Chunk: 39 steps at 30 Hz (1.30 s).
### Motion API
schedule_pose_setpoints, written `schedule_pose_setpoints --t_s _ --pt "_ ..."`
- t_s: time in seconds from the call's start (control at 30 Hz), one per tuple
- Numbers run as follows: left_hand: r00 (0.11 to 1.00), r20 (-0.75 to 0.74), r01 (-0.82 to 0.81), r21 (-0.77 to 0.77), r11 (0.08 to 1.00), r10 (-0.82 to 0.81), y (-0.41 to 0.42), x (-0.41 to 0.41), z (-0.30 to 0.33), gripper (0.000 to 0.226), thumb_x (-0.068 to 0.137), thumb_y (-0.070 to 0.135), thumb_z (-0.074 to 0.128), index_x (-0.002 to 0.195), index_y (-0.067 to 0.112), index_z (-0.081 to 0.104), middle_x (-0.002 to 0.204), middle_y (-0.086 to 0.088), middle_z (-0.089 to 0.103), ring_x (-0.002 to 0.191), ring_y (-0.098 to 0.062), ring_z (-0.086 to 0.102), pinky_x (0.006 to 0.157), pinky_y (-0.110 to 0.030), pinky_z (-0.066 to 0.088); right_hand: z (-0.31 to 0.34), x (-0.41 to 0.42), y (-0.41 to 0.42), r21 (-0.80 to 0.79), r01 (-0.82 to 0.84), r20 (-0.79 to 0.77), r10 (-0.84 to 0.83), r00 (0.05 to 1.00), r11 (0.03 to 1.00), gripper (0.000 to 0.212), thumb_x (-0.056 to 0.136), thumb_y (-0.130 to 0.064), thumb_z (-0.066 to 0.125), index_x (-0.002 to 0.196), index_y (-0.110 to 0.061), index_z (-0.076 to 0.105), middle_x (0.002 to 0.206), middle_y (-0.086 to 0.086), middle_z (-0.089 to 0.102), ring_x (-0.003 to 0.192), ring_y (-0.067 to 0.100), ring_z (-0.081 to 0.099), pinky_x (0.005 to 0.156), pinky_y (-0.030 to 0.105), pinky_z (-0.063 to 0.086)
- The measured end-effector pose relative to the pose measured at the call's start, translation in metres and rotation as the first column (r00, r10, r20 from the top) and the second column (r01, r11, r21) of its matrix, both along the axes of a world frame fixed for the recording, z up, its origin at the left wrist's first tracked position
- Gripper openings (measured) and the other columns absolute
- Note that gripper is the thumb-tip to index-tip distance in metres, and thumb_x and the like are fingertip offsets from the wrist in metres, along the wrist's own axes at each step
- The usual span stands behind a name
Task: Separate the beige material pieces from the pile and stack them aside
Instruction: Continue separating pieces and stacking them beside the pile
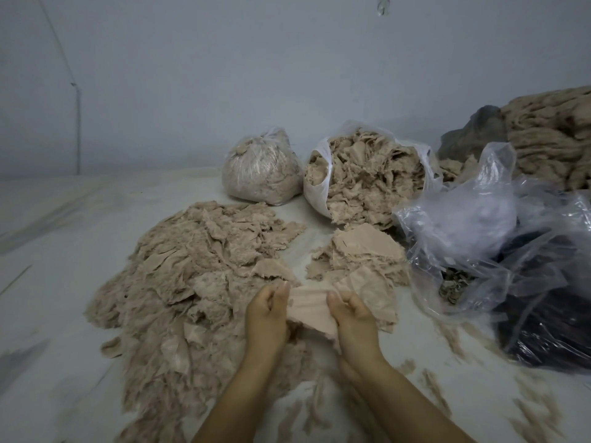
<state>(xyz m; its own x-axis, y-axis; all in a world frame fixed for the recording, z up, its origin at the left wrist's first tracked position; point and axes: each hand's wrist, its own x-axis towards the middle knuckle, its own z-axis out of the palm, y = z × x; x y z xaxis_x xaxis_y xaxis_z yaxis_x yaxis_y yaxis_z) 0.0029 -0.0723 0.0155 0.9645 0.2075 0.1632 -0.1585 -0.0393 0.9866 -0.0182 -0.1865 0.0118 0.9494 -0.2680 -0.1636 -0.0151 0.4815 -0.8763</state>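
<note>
Both hands pinch 1 beige piece point(308, 310) between them, left hand point(267, 311) and right hand point(353, 314) with thumbs clamped on top, between the big pile point(192, 273) and the smaller stack point(355, 257). The clear bag point(463, 225) blurs its dark contents. No writing is legible.

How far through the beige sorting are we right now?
Early, by the look of it. Done: a small stack of flat pieces lies right of the pile. In hand: the left hand and right hand pinch one beige piece stretched between them. Left: the large pile is far bigger than the stack.
</note>
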Motion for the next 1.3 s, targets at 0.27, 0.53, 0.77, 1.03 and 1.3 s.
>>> schedule_pose_setpoints --t_s 0.27,0.53,0.77,1.03,1.3 --pt "1.000 0.029 0.001 0.230 0.973 -0.008 0.036 0.020 0.001 0.040 0.099 0.025 0.046 0.061 0.012 0.048 0.047 0.004 0.042 0.044 -0.013 0.037 0.049 -0.028 0.033 0.013 0.046 -0.056 -0.570 0.240 0.094 -0.228 0.969 0.785 0.015 0.089 -0.020 0.065 0.102 -0.019 0.059 0.102 -0.002 0.058 0.098 0.027 0.060 0.073 0.027 0.050" --pt "0.930 -0.134 0.363 0.489 0.793 -0.343 0.073 0.013 -0.001 0.014 0.085 0.028 0.069 0.087 0.040 0.062 0.082 0.022 0.065 0.082 0.005 0.061 0.075 -0.016 0.045 -0.022 0.009 -0.012 -0.882 -0.303 -0.108 0.471 0.875 0.360 0.022 0.081 -0.046 0.070 0.098 -0.032 0.065 0.098 -0.016 0.061 0.092 0.000 0.056 0.074 0.007 0.040" --pt "0.917 -0.152 0.353 0.742 0.570 -0.370 0.091 0.006 -0.007 0.039 0.094 0.026 0.057 0.059 0.026 0.040 0.056 0.010 0.042 0.054 0.002 0.043 0.054 -0.015 0.030 -0.025 0.012 -0.001 -0.781 -0.192 0.036 0.349 0.936 0.595 0.026 0.086 -0.025 0.068 0.071 -0.018 0.049 0.058 -0.018 0.048 0.056 -0.004 0.043 0.055 0.012 0.035" --pt "0.997 0.068 -0.061 0.501 0.863 0.031 0.096 0.017 0.009 0.038 0.099 0.022 0.047 0.063 0.017 0.033 0.058 0.005 0.035 0.055 -0.012 0.036 0.055 -0.031 0.026 -0.022 0.003 -0.024 -0.710 -0.184 0.009 0.270 0.963 0.680 0.020 0.086 -0.027 0.069 0.070 -0.017 0.061 0.070 -0.014 0.062 0.069 0.000 0.055 0.066 0.014 0.041" --pt "0.883 -0.012 0.428 0.432 0.794 -0.470 0.055 0.002 0.018 0.040 0.089 0.036 0.056 0.065 0.004 0.052 0.060 0.006 0.042 0.056 -0.006 0.039 0.054 -0.020 0.034 0.005 0.000 0.005 -0.496 -0.336 0.053 0.414 0.909 0.801 0.044 0.072 -0.045 0.069 0.098 -0.009 0.067 0.093 0.001 0.068 0.083 0.014 0.065 0.077 0.022 0.051"
